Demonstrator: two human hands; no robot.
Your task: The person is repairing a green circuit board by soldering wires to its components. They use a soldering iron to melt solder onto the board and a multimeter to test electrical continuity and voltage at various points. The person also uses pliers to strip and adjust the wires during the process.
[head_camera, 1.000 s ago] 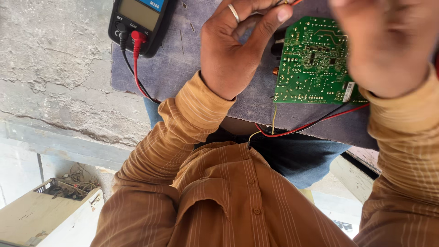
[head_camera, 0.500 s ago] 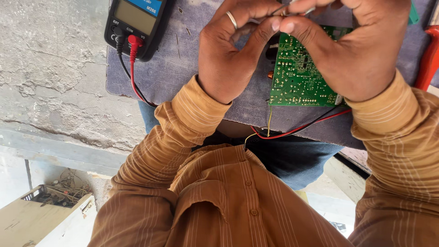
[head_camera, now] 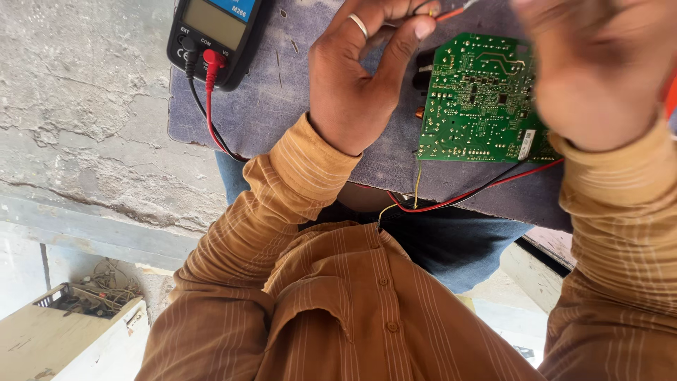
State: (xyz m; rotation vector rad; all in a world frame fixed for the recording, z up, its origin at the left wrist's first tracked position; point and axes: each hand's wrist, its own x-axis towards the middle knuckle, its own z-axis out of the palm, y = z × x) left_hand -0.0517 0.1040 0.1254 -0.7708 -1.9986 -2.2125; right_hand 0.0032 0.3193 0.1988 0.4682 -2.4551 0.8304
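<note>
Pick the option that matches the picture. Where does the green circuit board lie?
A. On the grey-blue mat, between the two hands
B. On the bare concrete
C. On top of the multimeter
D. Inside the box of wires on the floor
A: the circuit board lies flat on the mat, with the left hand beside it and the blurred right hand over its other edge.

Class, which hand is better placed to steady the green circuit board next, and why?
Probably the right. The right hand, blurred, is over the circuit board; the left hand sits beside it, pinching a thin wire.
</note>
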